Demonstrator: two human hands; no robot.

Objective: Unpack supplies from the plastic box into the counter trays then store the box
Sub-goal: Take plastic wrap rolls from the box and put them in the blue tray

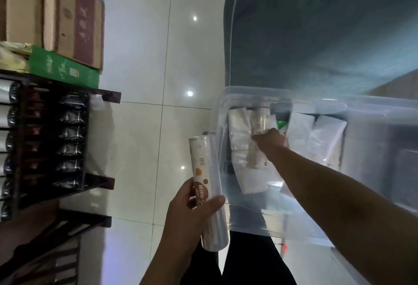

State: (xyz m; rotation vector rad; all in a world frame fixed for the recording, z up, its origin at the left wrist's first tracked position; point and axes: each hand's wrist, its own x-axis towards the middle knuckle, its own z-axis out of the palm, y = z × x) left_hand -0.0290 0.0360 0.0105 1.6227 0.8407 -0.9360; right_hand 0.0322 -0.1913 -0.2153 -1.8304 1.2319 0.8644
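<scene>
A clear plastic box [373, 126] stands on the floor at the right, its clear lid [235, 35] raised behind it. Inside lie white packets [239, 135] and sleeves of cups. My left hand [192, 214] holds one wrapped sleeve of paper cups [203, 171] upright, just left of the box. My right hand [270, 141] reaches into the box and closes around a second wrapped sleeve [257, 121] beside a green-topped item [281, 121]. How firm that grip is stays blurred.
A dark metal rack [56, 137] with rows of black packets stands at the left. Cardboard cartons [74, 19] and a green carton [61, 67] sit on top of it. White floor tiles [147, 58] run between rack and box.
</scene>
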